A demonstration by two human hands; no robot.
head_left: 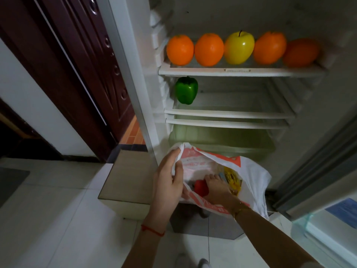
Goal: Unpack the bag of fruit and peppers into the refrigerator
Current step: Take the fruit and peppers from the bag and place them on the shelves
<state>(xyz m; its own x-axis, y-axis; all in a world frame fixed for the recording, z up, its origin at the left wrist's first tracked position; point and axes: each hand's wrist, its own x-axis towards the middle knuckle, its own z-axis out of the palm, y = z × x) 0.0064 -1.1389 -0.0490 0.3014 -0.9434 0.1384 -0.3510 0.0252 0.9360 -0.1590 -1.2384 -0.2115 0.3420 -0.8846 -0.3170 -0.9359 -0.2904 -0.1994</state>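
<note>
A white and orange plastic bag (pixel 253 176) hangs in front of the open refrigerator. My left hand (pixel 170 180) grips the bag's left rim and holds it open. My right hand (pixel 216 187) reaches down inside the bag, its fingers curled over a red pepper (pixel 200 187). A yellow printed packet (pixel 232 178) shows beside it in the bag. On the refrigerator's top shelf (pixel 241 71) stand several oranges (pixel 180 49) and a yellow apple (pixel 239 47) in a row. A green pepper (pixel 186 89) sits at the left of the shelf below.
Lower glass shelves (pixel 228 114) and a clear crisper drawer (pixel 222 138) lie under the green pepper. A dark wooden door (pixel 81 74) stands to the left. The refrigerator door (pixel 328 209) is open at the right. A grey low box (pixel 127 176) sits on the tiled floor.
</note>
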